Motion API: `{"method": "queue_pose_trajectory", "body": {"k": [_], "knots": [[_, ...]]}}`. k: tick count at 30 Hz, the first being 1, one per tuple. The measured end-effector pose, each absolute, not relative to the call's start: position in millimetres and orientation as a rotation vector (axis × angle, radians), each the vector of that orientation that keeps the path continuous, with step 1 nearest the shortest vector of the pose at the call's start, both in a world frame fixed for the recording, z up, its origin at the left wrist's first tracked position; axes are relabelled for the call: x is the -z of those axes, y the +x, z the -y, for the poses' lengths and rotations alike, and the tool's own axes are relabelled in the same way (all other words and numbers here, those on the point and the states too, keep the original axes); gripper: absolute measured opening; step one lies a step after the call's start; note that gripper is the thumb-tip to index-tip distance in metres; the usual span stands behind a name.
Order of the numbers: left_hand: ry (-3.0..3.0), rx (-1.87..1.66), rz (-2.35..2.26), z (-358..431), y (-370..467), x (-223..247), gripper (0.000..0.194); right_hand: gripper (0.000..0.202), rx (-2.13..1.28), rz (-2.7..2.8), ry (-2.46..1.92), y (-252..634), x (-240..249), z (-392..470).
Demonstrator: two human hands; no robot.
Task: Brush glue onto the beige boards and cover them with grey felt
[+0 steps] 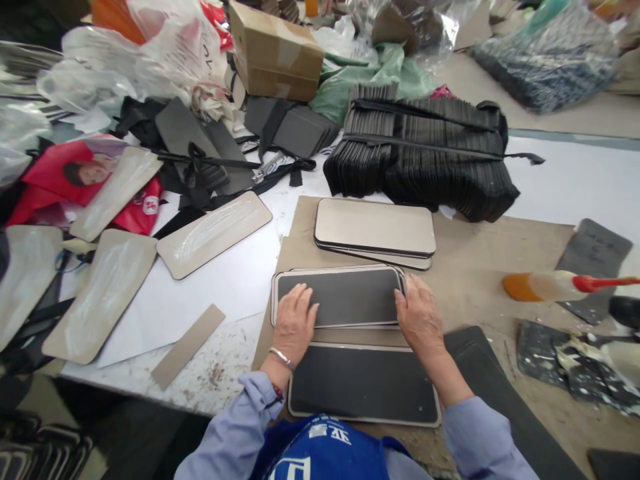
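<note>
Panel is laid, touched by left hand and right hand, fingers unclamped; boards toward table's left edge are uncovered.

Left hand and right hand reach forward, apart, backs upward, fingers slightly bent (forearms angling inward).

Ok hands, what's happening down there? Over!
Left hand, right hand at opposite ends of stacked dark panel. Second panel lies nearer. Bottle off right, clear.
</note>
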State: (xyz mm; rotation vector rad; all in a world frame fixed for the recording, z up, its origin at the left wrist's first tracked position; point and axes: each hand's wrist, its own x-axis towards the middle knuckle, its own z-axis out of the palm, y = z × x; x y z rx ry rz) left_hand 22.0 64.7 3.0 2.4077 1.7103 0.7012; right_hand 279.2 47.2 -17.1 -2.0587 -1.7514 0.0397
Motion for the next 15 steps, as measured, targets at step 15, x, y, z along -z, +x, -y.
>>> {"method": "queue_pose_trajectory", "body": {"k": [15], "knots": [[2.549, -0.262, -1.306, -58, 93, 14, 0.055, 0.038, -0.385, 1.534, -2.095, 298, 25, -50]]}}
